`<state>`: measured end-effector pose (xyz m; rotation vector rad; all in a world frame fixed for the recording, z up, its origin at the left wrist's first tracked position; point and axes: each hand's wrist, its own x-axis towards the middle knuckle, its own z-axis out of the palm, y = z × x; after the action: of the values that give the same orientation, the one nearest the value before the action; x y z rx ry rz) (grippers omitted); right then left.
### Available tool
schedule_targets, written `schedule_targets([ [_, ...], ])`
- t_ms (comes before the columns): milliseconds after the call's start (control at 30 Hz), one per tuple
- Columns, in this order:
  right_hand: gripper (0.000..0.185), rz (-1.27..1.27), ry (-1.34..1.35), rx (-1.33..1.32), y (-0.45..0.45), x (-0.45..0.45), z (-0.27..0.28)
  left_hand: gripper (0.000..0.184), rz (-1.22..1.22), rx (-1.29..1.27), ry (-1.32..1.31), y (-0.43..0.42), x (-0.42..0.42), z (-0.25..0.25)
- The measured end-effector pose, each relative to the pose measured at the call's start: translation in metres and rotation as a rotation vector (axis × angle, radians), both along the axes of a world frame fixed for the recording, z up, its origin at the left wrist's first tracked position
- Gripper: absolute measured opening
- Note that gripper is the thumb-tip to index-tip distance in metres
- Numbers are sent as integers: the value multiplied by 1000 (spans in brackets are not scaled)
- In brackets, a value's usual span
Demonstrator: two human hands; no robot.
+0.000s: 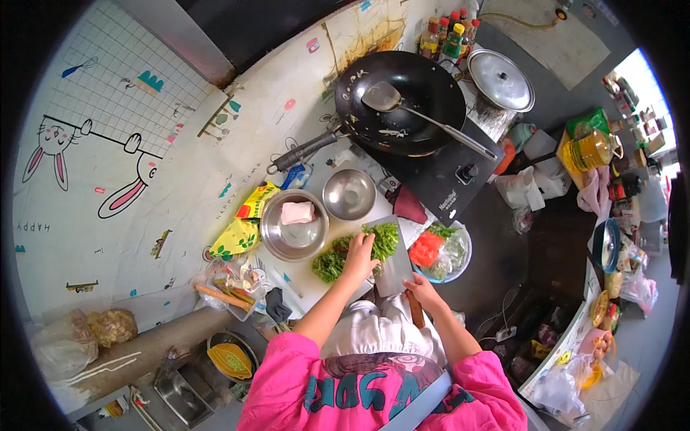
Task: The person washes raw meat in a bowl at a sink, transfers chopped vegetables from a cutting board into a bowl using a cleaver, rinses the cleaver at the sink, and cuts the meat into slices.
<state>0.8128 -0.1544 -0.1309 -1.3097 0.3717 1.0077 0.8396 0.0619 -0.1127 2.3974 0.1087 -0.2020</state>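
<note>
Chopped green leaves (330, 264) lie on a white cutting board (310, 281). My left hand (359, 257) rests on the greens, its fingers over them near the cleaver. In my right hand (419, 289) is the wooden handle of a cleaver (395, 267), its broad blade lying flat, with some leaves at and over its upper edge. To the left of the greens stands a steel bowl (277, 241) holding a pale block of meat (297, 212). A smaller steel bowl (348, 195) beside it looks empty.
A black wok (359, 118) with a spatula (424, 123) sits on the cooktop (453, 190). A lidded pot (501, 79) and bottles (454, 42) stand behind. Right of the cleaver is a basin (466, 255) with bagged vegetables. Yellow packaging (236, 239) leans by the wall.
</note>
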Motion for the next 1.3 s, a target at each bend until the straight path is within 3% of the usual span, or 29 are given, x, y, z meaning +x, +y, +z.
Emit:
schedule_targets([
  [367,11,-2,-152,44,29,51,53,68,27,-12,-197,27,46,51],
  [533,10,-33,-142,6,59,85,66,67,100,-64,-223,53,77,29],
  [667,10,60,-311,-85,68,100,34,67,122,-113,-194,66,92,11],
  [867,12,163,-388,-273,77,114,34,66,211,-73,-134,73,100,-21],
  [967,12,202,-438,-305,76,117,28,64,217,16,-43,71,101,-10],
  [1167,13,183,-500,-356,78,121,56,52,184,145,-147,64,102,-23],
  [1300,13,158,-488,-377,80,118,67,50,23,142,-282,51,104,13],
])
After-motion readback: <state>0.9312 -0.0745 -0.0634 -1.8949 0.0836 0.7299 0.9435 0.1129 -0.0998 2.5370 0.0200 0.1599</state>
